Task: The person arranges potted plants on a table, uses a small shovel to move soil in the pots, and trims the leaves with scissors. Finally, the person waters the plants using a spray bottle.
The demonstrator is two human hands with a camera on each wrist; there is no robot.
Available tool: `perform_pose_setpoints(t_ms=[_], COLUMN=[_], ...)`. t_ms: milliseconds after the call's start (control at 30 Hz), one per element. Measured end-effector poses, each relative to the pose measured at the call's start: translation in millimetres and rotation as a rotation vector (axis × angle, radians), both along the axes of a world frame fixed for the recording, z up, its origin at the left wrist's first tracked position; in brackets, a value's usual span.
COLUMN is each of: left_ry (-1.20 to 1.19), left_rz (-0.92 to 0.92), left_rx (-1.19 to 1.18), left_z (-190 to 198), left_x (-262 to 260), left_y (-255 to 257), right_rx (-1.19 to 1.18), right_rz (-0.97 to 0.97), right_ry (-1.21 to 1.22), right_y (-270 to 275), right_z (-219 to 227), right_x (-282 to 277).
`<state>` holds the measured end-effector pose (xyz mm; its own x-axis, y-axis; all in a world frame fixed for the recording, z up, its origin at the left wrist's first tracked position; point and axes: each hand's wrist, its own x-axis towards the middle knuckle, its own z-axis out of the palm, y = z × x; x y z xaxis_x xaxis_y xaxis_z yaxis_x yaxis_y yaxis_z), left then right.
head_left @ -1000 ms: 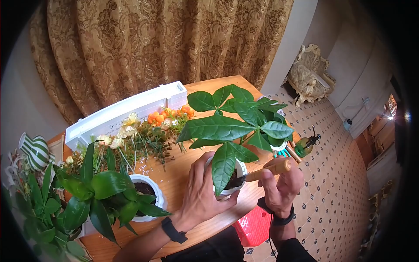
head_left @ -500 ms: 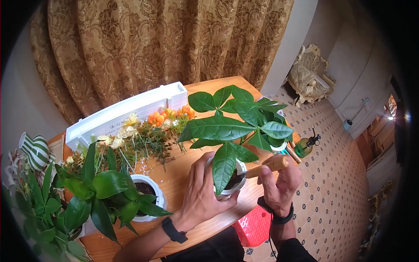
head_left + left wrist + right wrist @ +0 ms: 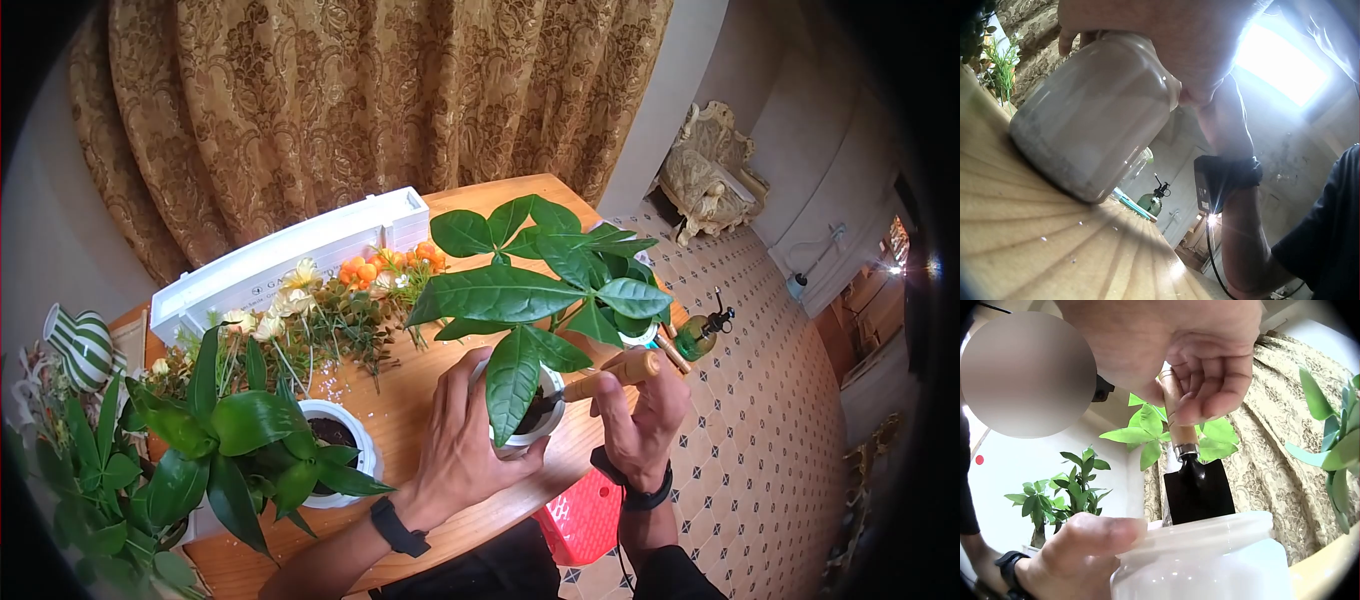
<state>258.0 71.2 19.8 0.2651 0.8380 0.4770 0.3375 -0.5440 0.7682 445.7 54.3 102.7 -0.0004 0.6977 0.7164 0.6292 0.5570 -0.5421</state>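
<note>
My left hand (image 3: 465,445) is curled round the near left side of a white pot (image 3: 545,425) that holds dark soil and a broad-leaved green plant (image 3: 510,295). With my right hand (image 3: 645,425) I grip the wooden handle of a small trowel (image 3: 605,380). In the right wrist view the trowel's black blade (image 3: 1200,490) points down into the pot (image 3: 1200,569), its tip hidden behind the rim. The left wrist view shows the pot (image 3: 1094,119) standing on the wooden table (image 3: 997,231).
A second potted plant (image 3: 250,425) in a white pot stands at the left, beside a striped vase (image 3: 85,348). Artificial flowers (image 3: 300,300) lie before a long white box (image 3: 290,255). A spray bottle (image 3: 698,337) stands at the right, a red stool (image 3: 580,520) below the table.
The trowel handle in my right hand has shifted slightly, tilting lower and a little to the left. My left hand keeps its place on the pot.
</note>
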Motion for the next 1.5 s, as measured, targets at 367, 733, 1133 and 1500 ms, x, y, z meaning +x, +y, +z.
perform_pose_setpoints(t_ms=[367, 733, 1133, 1500], left_ry=[-0.007, -0.038, 0.000, 0.017], left_rz=[-0.012, -0.071, -0.059, -0.032], left_rx=[-0.015, -0.121, -0.103, -0.037], left_z=[1.2, -3.2, -1.1, -1.8], left_x=[-0.2, -0.1, -1.5, -0.6], left_y=[-0.3, 1.5, 1.4, 1.6], right_rx=[0.062, 0.122, 0.118, 0.115], right_rz=[0.048, 0.036, 0.088, 0.021], right_ry=[-0.092, -0.168, -0.233, -0.231], right_y=[0.5, -0.6, 0.3, 3.1], right_z=[3.6, 6.1, 13.2, 7.1], right_x=[3.1, 2.3, 1.4, 3.4])
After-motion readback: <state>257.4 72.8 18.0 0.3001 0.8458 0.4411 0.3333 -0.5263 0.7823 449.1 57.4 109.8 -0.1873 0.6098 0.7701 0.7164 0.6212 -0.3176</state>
